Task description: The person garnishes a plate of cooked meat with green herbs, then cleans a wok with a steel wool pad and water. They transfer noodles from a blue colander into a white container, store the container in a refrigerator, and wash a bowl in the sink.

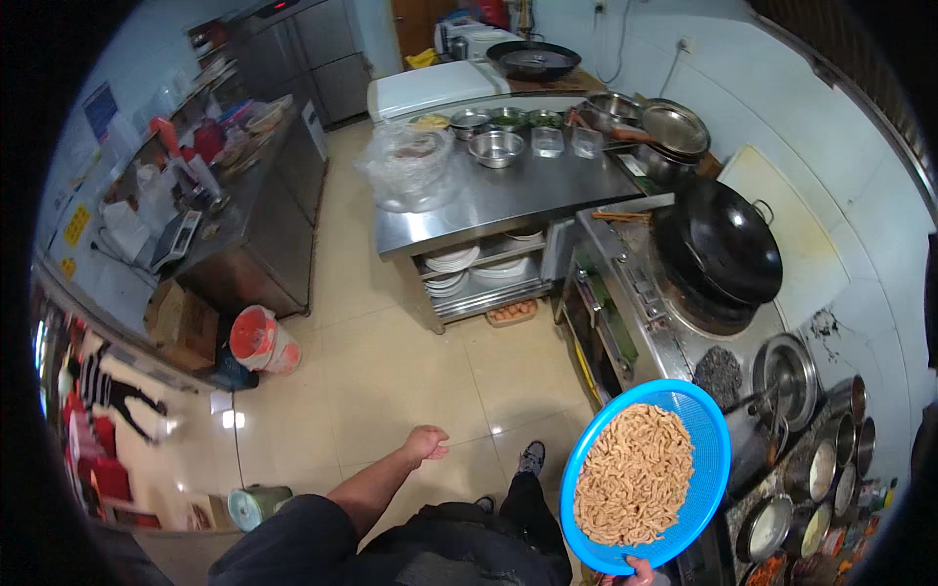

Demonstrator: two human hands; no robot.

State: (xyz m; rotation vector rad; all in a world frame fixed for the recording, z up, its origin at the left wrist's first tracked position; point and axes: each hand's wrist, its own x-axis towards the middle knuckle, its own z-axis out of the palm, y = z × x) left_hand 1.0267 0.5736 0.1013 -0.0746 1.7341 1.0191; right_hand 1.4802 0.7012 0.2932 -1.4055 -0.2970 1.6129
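Note:
My left hand (427, 443) hangs above the tiled floor with its fingers loosely bent and apart, holding nothing. At the bottom right my right hand (632, 572) grips the rim of a blue perforated plastic basket (713, 439) full of pale brown strips that look like cooked meat (630, 474). The basket is held beside the stove (640, 283), where a large black wok (728, 244) sits. To the basket's right are a metal bowl (799, 371) and several containers of seasonings (767, 527).
A steel counter (518, 195) with bowls, bags and plates below stands ahead. A long side counter (264, 205) runs at left, beside a red bucket (264, 337) and cardboard box (181, 322). A green container (252, 508) sits behind my left arm. A person (107, 381) walks in the doorway.

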